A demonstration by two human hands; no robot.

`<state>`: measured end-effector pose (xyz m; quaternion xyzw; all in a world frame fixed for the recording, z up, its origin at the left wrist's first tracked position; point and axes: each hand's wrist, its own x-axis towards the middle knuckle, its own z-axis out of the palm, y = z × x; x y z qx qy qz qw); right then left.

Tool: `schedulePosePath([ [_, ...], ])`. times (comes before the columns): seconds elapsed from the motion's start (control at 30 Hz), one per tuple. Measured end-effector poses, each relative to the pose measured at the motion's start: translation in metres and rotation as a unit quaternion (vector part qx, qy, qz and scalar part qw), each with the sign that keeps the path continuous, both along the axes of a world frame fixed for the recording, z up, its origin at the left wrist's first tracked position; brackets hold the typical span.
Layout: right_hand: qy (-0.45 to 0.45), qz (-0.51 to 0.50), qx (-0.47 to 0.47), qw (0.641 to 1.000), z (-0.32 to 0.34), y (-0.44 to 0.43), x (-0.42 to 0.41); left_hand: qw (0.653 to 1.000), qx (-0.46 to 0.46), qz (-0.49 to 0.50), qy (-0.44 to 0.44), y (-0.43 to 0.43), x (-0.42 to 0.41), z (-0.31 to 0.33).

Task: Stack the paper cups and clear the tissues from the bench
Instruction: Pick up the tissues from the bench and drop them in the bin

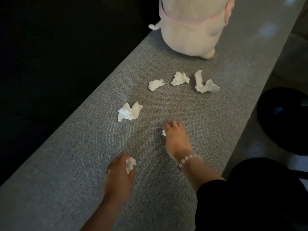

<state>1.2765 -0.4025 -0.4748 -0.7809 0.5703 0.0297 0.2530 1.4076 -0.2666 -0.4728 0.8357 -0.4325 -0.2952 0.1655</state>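
Observation:
Several crumpled white tissues lie on the grey fabric bench (83, 147): one at mid-left (129, 111), then a row of three farther off, at left (155, 84), in the middle (180, 78) and at right (205, 84). My left hand (120, 174) rests low on the bench, closed around a tissue (131, 164) that pokes out between its fingers. My right hand (176, 139), with a ring and a bead bracelet, is closed over another tissue; only a small white bit (164, 132) shows at its left side. No paper cups are in view.
A pale pink plush toy (191, 27) sits on the bench beyond the tissues. The bench runs diagonally; its left edge drops into darkness. A dark round object (283, 120) lies on the floor at right, and my dark-clothed leg (258, 197) is at bottom right.

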Motion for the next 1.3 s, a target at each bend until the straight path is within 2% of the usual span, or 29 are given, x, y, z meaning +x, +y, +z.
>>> schedulePosePath([
  [0.3, -0.029, -0.013, 0.057, 0.998, 0.028, 0.058, -0.029, 0.999, 0.013, -0.040, 0.023, -0.007, -0.041, 0.023],
  [0.43, -0.054, -0.083, 0.087, 0.991, 0.044, 0.104, -0.066, 0.997, 0.010, -0.073, 0.038, -0.005, -0.066, 0.048],
  [0.6, -0.071, -0.194, 0.014, 0.978, 0.055, 0.171, -0.132, 0.989, -0.008, -0.131, 0.073, -0.002, -0.110, 0.070],
  [0.7, -0.051, -0.258, -0.024, 0.965, 0.064, 0.200, -0.169, 0.983, -0.018, -0.164, 0.085, 0.003, -0.142, 0.075],
  [0.83, -0.018, -0.360, 0.045, 0.932, 0.070, 0.231, -0.209, 0.974, -0.006, -0.203, 0.105, 0.023, -0.184, 0.073],
  [1.03, -0.028, -0.451, 0.063, 0.890, 0.067, 0.264, -0.248, 0.961, 0.035, -0.232, 0.148, 0.064, -0.233, 0.061],
  [1.2, -0.055, -0.564, 0.063, 0.821, 0.045, 0.285, -0.264, 0.936, 0.102, -0.297, 0.160, 0.093, -0.263, 0.037],
  [1.3, -0.053, -0.600, 0.064, 0.796, 0.030, 0.296, -0.265, 0.927, 0.134, -0.313, 0.155, 0.100, -0.277, 0.020],
])
